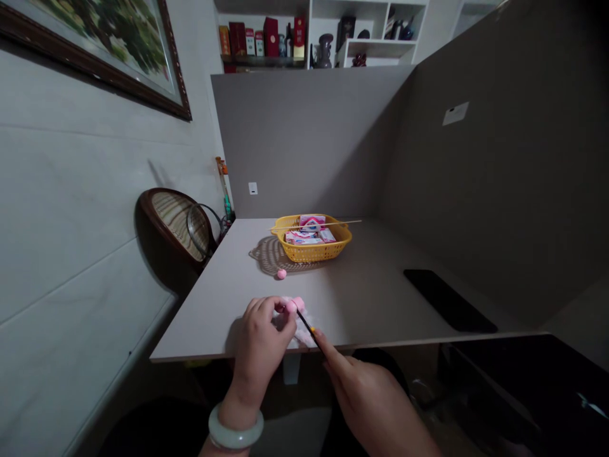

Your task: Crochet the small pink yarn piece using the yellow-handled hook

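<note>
Near the table's front edge my left hand (266, 327) pinches a small pink lump (291, 306) between thumb and fingers. A pale bangle circles that wrist. My right hand (354, 374) grips a thin dark knife (309, 328), with its tip against the pink lump; a bit of yellow shows by the fingers. Another pink piece (299, 302) lies right behind the lump, partly hidden. Under both is a crumpled whitish sheet (302, 336) with pink bits on it. Farther back, a small pink ball (281, 274) rests on the table.
A yellow basket (311, 254) of pink-and-white packages (311, 222) stands farther back, a thin stick (345, 223) across its rim. To the right lies a flat black object (447, 298). Grey partitions (309, 139) border the table (204, 324); a round woven item (174, 222) leans at left.
</note>
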Available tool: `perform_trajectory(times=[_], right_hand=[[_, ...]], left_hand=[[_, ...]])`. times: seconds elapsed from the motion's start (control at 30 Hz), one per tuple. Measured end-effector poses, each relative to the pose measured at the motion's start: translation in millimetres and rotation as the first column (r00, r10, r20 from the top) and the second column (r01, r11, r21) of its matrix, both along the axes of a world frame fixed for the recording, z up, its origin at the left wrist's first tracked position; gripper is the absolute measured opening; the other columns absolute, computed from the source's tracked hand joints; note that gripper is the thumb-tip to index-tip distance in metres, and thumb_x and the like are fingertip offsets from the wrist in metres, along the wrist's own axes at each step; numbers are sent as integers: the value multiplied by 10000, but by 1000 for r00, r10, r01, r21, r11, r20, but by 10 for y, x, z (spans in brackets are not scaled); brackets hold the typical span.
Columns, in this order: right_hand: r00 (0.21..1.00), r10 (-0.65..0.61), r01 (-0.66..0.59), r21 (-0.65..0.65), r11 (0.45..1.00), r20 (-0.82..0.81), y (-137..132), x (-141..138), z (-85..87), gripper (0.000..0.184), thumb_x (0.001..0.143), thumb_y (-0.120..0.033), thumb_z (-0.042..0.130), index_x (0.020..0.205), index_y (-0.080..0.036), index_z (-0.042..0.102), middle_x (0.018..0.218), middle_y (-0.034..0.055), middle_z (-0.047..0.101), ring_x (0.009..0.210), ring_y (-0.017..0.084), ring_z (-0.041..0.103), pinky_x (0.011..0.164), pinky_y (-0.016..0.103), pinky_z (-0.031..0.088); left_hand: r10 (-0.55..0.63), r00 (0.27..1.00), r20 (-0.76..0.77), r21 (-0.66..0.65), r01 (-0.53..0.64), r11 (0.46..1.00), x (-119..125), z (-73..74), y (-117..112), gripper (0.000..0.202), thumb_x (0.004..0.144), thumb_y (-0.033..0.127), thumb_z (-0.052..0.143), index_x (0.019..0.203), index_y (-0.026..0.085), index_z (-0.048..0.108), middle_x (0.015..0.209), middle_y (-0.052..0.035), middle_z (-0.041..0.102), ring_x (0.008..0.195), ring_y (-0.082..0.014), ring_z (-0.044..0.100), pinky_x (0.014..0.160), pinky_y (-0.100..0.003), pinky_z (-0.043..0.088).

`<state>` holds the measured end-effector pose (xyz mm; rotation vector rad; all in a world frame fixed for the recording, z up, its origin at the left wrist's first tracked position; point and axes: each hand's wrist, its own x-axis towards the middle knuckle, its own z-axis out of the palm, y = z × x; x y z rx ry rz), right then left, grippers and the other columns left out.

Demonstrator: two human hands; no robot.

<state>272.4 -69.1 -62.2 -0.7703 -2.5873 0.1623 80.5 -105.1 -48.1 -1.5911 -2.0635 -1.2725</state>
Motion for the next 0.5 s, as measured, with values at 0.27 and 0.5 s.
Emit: perform_trajectory(times=[0.27,0.5], right_hand=[[1000,14,-15,-19,1000,-25,2,30,31,605,902,-74,325,1489,-179,424,745,55,740,597,168,686,541,208,483],[998,-34,34,-8,999,56,101,-216,201,616,890,-73,363,1500,-154,405,719,69,739,547,199,681,473,227,430]], left_hand=[[24,1000,2,-30,-24,999,39,42,32,38,878,222,594,853,216,567,861,-30,635,875,-223,587,781,-353,468],[26,1000,-10,-16,-26,1000,53,12,49,49,877,216,595,851,218,555,868,-27,631,882,-230,572,796,-365,456]])
